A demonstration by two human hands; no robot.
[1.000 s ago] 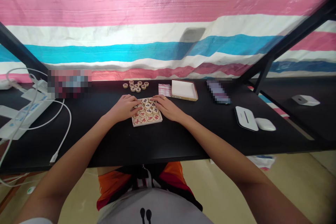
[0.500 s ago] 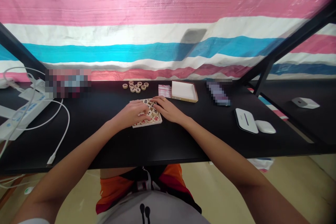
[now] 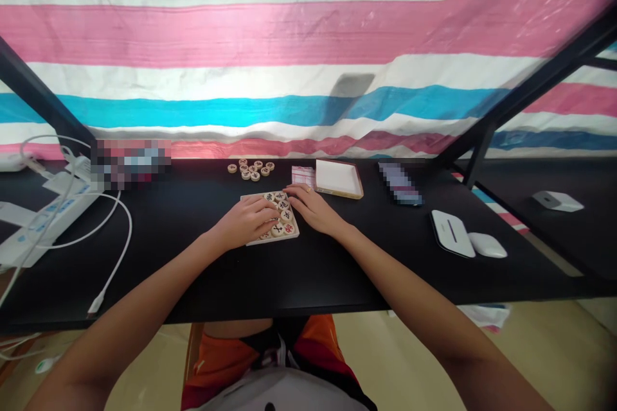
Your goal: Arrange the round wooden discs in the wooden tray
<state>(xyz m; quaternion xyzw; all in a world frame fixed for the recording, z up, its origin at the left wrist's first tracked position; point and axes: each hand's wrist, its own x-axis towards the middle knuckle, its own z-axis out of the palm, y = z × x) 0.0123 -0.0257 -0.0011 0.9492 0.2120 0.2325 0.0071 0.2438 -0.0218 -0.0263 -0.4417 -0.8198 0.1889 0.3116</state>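
Observation:
A shallow white box tray (image 3: 274,239) lies on the black desk, filled with round wooden xiangqi pieces (image 3: 286,216) marked in black and red characters. My left hand (image 3: 245,221) rests over the left half of the tray, fingers stretched and lying flat on pieces, covering several of them. At the tray's right edge is my right hand (image 3: 315,209), its fingers extended and the tips touching the rim near the far corner. Neither hand grips a piece. Beyond the tray sits a loose cluster of more xiangqi pieces (image 3: 253,171).
Behind my right hand are a box lid (image 3: 337,176) and folded red-lined paper (image 3: 301,175). Farther right lie a blurred phone-like object (image 3: 400,183), a white flat device (image 3: 452,233) and a white mouse-like object (image 3: 488,244). At left, white cables (image 3: 126,231) run from a power strip (image 3: 53,225).
My left hand has flattened and shifted left, uncovering pieces on the tray's right side. My right hand has drawn back from over the pieces to the edge. The view has tilted up slightly.

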